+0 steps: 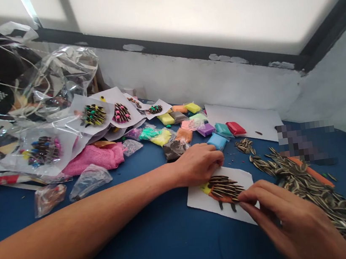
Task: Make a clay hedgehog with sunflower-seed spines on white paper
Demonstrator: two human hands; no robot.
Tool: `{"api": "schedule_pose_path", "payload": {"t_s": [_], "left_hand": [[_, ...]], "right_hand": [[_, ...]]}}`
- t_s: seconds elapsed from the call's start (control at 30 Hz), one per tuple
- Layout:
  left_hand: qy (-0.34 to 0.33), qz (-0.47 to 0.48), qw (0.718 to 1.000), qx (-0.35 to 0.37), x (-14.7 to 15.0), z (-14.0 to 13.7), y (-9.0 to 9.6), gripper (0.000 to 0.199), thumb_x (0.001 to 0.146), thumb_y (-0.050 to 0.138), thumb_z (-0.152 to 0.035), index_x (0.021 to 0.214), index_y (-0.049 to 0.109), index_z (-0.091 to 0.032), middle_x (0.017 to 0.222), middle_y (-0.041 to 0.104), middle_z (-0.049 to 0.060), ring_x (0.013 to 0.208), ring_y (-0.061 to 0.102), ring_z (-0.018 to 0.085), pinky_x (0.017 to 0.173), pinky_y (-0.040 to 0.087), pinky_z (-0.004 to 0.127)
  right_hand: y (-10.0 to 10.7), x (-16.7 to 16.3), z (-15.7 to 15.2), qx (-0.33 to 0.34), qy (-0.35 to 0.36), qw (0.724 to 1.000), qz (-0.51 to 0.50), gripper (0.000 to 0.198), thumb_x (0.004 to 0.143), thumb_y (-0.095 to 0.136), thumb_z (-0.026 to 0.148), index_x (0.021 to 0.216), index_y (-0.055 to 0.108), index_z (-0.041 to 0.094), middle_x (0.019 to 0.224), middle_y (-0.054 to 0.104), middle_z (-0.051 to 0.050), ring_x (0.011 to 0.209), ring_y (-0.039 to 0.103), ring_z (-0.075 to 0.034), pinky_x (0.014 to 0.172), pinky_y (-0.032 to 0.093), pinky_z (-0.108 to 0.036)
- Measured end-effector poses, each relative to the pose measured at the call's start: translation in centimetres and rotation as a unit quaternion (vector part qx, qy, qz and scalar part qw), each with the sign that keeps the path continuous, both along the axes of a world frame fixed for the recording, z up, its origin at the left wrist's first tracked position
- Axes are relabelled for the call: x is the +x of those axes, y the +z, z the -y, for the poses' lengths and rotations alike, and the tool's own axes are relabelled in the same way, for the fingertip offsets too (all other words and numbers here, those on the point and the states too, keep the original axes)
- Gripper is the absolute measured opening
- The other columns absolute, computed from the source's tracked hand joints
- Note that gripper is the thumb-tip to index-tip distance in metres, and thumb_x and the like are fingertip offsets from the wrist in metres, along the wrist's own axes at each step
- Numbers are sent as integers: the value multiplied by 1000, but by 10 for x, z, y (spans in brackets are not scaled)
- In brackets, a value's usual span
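Figure with seed spines (227, 188) lies on a white card (197, 198) between the hands, its long axis slanting from yellow head (205, 189) beside the curled left hand (198, 163), grip unclear, down to the nearer right hand (294, 211), pinched at its tail, contents hidden.

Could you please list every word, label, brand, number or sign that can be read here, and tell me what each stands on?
None: no text can be read in this picture.
Coloured packets: no legible print.
White card with the seed figure: no lettering visible.
Pixelated object at the right: blurred out, so any marking is unreadable.
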State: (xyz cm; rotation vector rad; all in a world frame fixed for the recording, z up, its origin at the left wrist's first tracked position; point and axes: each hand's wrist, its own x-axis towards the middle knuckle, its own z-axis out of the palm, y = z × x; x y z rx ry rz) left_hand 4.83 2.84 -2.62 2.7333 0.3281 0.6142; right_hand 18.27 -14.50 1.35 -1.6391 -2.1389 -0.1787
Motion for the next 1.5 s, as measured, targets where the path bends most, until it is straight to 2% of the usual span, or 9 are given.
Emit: {"api": "schedule_pose_path", "payload": {"t_s": [0.27,0.4,0.6,0.77,0.9,1.07,1.3,1.4,1.5], "left_hand": [[-3,6,1000,3,0,-1,-1,15,89,50,-14,90,64,-17,90,62,5,84,55,18,75,41,31],[-2,3,1000,4,0,0,-1,14,89,50,-13,90,64,-17,89,61,5,84,55,17,75,41,31],[-1,3,1000,-3,0,1,1,15,89,49,-13,88,64,-17,87,61,5,81,54,17,71,40,31],[-2,0,1000,-5,-1,1,1,16,89,49,-13,90,64,-16,87,61,5,82,55,17,72,39,30],[-4,-3,1000,-6,0,1,2,15,89,49,-12,89,64,-16,87,61,5,81,55,16,72,39,30],[-6,3,1000,-7,0,1,1,16,89,48,-13,90,64,-16,87,61,5,82,55,17,72,39,31],[-6,6,1000,-6,-1,1,1,15,88,49,-12,88,63,-16,86,61,5,81,54,17,71,39,30],[-7,6,1000,-4,-1,1,1,16,89,48,-12,89,63,-16,87,61,5,81,54,17,71,39,30],[-5,2,1000,-3,-1,1,2,16,89,48,-12,89,63,-16,87,61,5,81,54,16,70,38,29]], "right_hand": [[-13,1,0,14,3,999,43,14,93,50,21,93,64,24,87,67,-4,75,66,-16,64,52,-25],[-5,1,-2,26,-12,999,41,15,94,50,24,90,64,24,85,67,-4,74,66,-16,64,51,-25],[10,34,-8,36,-161,985,49,26,92,44,37,84,66,24,83,70,-6,73,68,-21,58,50,-30],[-3,66,-13,-7,-243,963,117,36,89,39,34,87,73,22,93,74,-10,88,70,-29,62,54,-38],[-7,78,-15,-22,-272,950,154,37,88,41,33,90,76,24,100,73,-10,104,66,-33,67,56,-43],[-5,80,-19,-55,-279,944,167,28,86,50,30,88,77,24,97,74,-10,113,62,-35,72,56,-45],[-3,77,-26,-78,-255,948,171,26,87,50,24,87,75,24,93,74,-7,94,69,-28,68,55,-38],[-5,79,-27,-82,-252,949,171,24,86,50,22,83,73,23,92,74,-7,90,69,-27,64,54,-36],[-7,81,-27,-80,-249,950,172,23,86,50,20,82,72,21,92,74,-8,91,69,-27,68,54,-36]]}}
